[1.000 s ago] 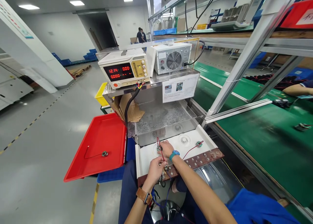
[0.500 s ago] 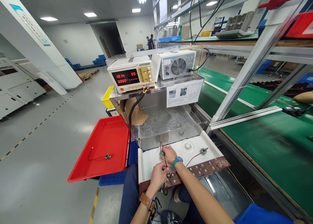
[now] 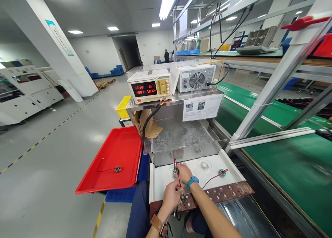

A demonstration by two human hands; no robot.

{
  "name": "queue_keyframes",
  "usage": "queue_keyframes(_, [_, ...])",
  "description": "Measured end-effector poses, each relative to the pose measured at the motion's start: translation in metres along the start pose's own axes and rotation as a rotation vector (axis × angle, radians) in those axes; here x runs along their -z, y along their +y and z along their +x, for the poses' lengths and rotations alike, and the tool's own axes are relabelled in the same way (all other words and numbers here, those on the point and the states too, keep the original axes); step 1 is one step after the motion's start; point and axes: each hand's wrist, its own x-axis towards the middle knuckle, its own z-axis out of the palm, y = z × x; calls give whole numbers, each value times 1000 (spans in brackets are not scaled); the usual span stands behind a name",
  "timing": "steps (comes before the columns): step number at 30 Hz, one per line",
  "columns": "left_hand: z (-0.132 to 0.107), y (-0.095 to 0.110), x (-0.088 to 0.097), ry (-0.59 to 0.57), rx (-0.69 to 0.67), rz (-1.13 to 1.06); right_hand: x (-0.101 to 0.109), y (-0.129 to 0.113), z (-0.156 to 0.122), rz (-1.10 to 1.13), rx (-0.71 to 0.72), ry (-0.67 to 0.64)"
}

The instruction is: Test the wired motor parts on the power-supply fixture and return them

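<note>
My right hand (image 3: 184, 173) rests on the white fixture tray (image 3: 160, 177), its fingers pressed down on a small round part (image 3: 175, 170) with red and black leads. My left hand (image 3: 171, 195) is closed in a pinch on the wire ends at the brown terminal strip (image 3: 220, 193) along the tray's front edge. A second round part (image 3: 222, 172) with a red lead lies to the right on the tray. The power supply (image 3: 149, 86) behind shows red digits.
A red tray (image 3: 114, 151) at my left holds one wired round part (image 3: 117, 169). A fan-fronted unit (image 3: 196, 78) and an instruction card (image 3: 202, 107) sit on the steel stand. A green conveyor (image 3: 280, 155) runs along the right. People stand far off.
The camera tilted upward, so hands and tray sit lower in view. The power supply's lower display went from zeros to non-zero digits. Both hands kept their places on the part and wires.
</note>
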Motion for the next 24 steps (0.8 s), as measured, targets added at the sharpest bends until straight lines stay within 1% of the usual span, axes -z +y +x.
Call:
queue_keyframes(5, [-1, 1, -1, 10, 14, -1, 0, -2, -1, 13, -1, 4])
queue_keyframes(10, [-2, 3, -1, 36, 18, -6, -4, -1, 0, 31, 5, 19])
queue_keyframes(19, [6, -14, -6, 46, 29, -51, -9, -1, 2, 39, 0, 32])
queue_keyframes(21, [9, -14, -6, 47, 35, -44, -9, -1, 5, 43, -2, 40])
queue_keyframes(24, [10, -9, -4, 52, 31, -41, -8, -3, 6, 76, 2, 62])
